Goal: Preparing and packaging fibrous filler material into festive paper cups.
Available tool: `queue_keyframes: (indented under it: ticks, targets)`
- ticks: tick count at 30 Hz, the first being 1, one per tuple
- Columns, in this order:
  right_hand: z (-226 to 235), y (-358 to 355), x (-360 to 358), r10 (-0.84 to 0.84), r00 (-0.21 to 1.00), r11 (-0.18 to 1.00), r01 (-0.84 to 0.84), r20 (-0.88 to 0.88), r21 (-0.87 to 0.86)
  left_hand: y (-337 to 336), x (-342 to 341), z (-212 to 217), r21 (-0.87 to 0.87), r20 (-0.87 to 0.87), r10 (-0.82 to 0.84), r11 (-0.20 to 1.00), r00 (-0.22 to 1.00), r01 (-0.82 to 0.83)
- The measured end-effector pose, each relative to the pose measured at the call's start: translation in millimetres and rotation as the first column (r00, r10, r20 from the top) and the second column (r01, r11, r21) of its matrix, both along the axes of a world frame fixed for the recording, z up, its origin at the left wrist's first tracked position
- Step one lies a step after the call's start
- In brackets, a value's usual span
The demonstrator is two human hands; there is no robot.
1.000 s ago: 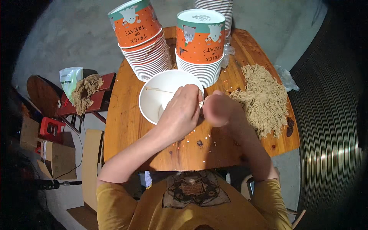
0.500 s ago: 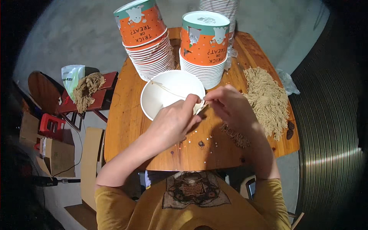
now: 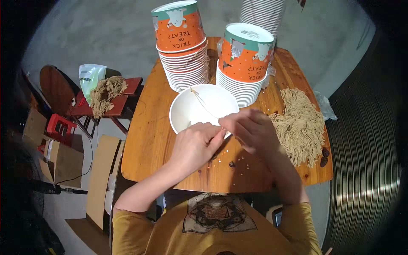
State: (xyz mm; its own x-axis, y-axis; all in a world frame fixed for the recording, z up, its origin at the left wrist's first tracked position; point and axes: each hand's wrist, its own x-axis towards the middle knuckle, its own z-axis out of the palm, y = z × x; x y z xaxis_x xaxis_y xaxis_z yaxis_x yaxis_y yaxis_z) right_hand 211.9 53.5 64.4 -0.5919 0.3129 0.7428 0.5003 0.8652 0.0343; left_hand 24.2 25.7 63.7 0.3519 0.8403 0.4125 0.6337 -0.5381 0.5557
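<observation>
A white paper bucket lies tipped with its open mouth facing me. A thin beige cord runs from its far rim across the opening to my fingers. At the near rim my left hand is closed, thumb and fingers pinching the cord's end or the rim there. My right hand meets it from the right, its fingertips pinched together on the cord. The exact spot where the fingertips meet is mostly covered.
Behind stand two stacks of orange, green and white paper buckets. A heap of beige cords spreads over the table's right side. Small white beads dot the wooden table. Left, a red stool carries more cord and a bag.
My hands have drawn together at the bucket's near rim, and the right fingers now pinch close beside the left thumb. The whole view has shifted, so the table sits further right and lower.
</observation>
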Motion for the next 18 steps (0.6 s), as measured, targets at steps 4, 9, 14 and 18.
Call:
queue_keyframes:
  ticks: [4,9,14,18]
  targets:
    - [1,2,0,-0.069,0.997,0.998,0.069,0.028,0.009,-3,-5,-6,0.051,-0.002,-0.020,0.998,1.000,0.020]
    - [-7,11,6,-0.141,0.989,0.987,0.144,-0.054,0.072,-3,-10,1,0.133,-0.061,-0.052,0.989,0.997,0.060]
    - [-11,21,0,-0.106,0.987,0.994,0.104,-0.116,-0.029,0,-16,-9,0.169,-0.076,-0.128,0.976,0.989,0.140]
    - [-3,25,-5,-0.087,0.985,0.996,0.088,-0.152,0.004,0,-18,-13,0.215,-0.070,-0.140,0.965,0.988,0.152]
